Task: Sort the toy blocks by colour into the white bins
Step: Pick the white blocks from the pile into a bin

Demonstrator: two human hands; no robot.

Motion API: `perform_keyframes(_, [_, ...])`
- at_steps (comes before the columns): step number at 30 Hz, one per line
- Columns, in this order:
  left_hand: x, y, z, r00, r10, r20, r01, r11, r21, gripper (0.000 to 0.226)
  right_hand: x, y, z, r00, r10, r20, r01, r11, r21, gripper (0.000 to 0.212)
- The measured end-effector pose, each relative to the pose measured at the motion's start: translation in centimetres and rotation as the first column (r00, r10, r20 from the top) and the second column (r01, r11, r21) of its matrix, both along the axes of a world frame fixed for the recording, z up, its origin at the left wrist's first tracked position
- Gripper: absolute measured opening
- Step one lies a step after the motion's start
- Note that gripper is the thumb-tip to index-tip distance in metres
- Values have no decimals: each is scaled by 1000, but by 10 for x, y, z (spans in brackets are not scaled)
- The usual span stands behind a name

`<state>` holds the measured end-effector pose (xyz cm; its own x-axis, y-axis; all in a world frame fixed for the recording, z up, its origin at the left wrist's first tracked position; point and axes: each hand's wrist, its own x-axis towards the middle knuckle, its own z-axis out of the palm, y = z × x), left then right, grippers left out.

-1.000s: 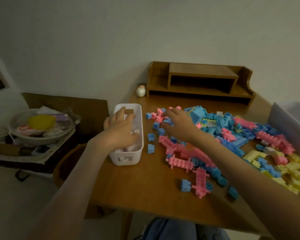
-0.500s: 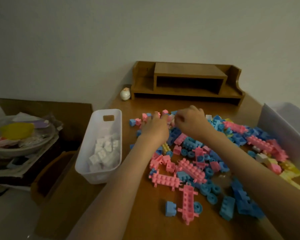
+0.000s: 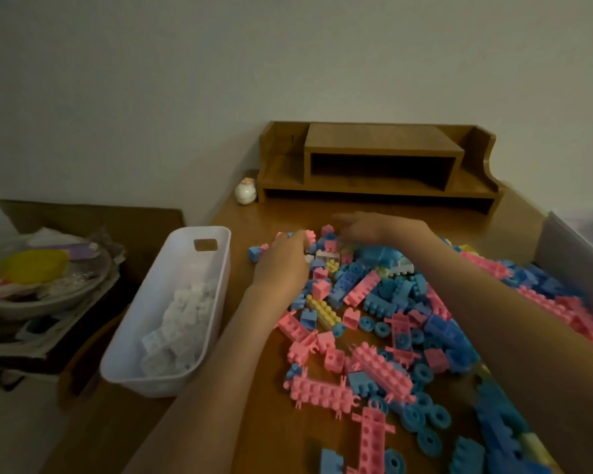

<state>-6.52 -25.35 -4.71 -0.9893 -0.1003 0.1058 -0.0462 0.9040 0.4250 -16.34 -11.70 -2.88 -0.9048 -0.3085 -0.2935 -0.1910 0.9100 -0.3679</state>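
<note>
- Toy blocks (image 3: 380,295): a loose heap of pink, blue and a few yellow and white pieces. It is spread over the wooden desk (image 3: 271,213) to the right of the white bin (image 3: 151,384), with a strip of bare desk between them.
- Wooden shelf unit (image 3: 380,145): beyond the white bin's far end and off to its right, against the wall.
- Second bin (image 3: 575,254): pale, partly out of view, well to the right of the white bin on the heap's other side.
- White bin: long and narrow, on the desk's left edge, with white blocks (image 3: 182,319) lying in its near half.
- Bowl (image 3: 48,289): left of the white bin on a low stand, holding a yellow object (image 3: 33,266).
- Right hand (image 3: 374,229): blurred, fingers stretched out over the heap's far edge, to the right of the white bin's far end.
- Left hand (image 3: 283,261): knuckles up on the side of the heap nearest the white bin. Its fingertips are hidden, so I cannot tell whether it holds a block. The two hands are apart.
- Egg-shaped ornament (image 3: 245,192): just beyond the white bin's far end.
</note>
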Motion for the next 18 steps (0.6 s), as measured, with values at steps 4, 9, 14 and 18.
perform_keyframes(4, [-2,-6,-8,995,-61,77,64,997,-33,49,4,1,3,989,105,108,-116,989,96,61])
perform_keyframes(9, [-5,-7,-11,995,-78,61,78,997,-8,38,27,7,4,974,226,-32,-210,942,262,60])
perform_keyframes(14, [-5,-11,-10,990,-92,105,95,995,-19,33,41,20,4,968,250,-9,-242,946,214,56])
perform_keyframes(18, [-8,-12,-12,986,-53,155,68,994,-92,29,54,28,4,969,249,0,-244,953,180,53])
